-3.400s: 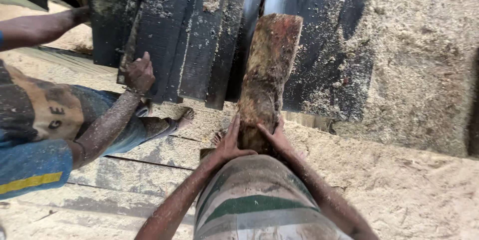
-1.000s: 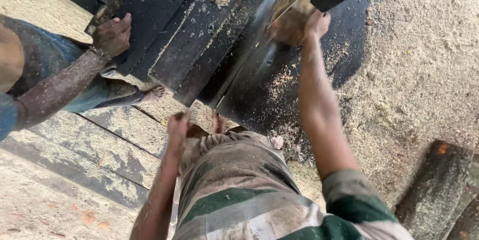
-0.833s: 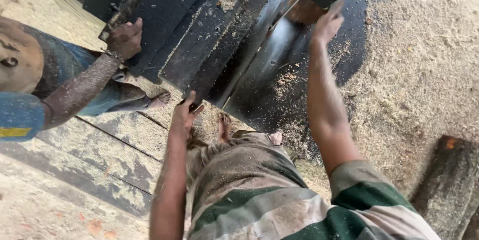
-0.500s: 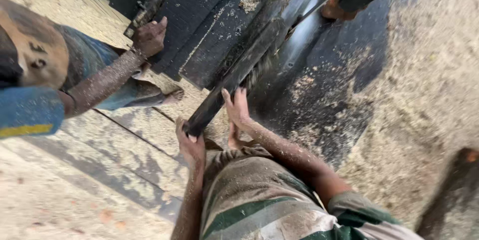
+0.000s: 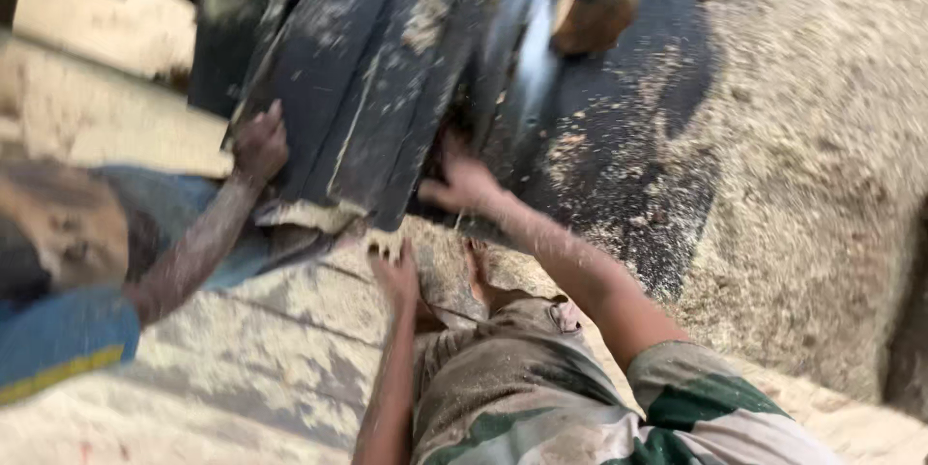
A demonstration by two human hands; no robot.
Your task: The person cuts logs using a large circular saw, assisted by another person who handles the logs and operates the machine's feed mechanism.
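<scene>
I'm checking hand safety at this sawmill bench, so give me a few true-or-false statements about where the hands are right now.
1. The right hand rests at the edge of the dark planks. True.
2. The left hand holds a log. False: it holds nothing and lies open on the sawdust-covered bench.
3. A co-worker's hand touches the planks from the left side. True.
4. The table is clean. False: sawdust covers most of it.
5. The right hand is far from the blade. False: it sits just below it.
</scene>
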